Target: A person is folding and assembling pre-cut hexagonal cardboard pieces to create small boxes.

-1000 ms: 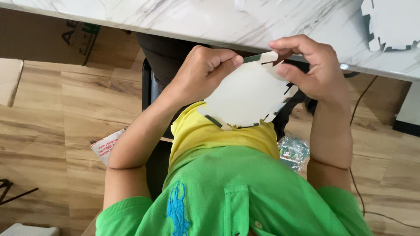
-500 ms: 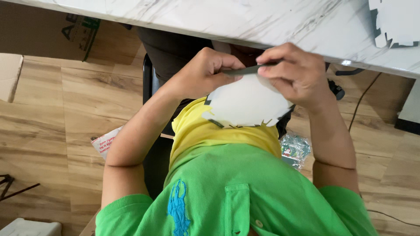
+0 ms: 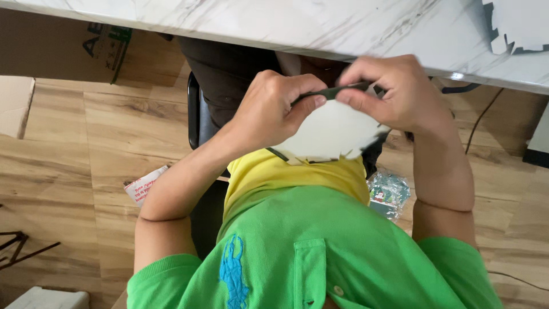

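Fingers of the left hand (image 3: pixel 271 111) and right hand (image 3: pixel 394 94) pinch the top edge of a white notched foam-board piece (image 3: pixel 331 134), held above the lap below the marble table (image 3: pixel 257 23). Judged light, stiff, and creasable; best gripped near its edges.

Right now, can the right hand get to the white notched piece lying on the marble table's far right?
Probably yes, but not freely: the right hand is pinching the white foam piece together with the left hand. The notched piece lies just above it on the marble table, with nothing between.
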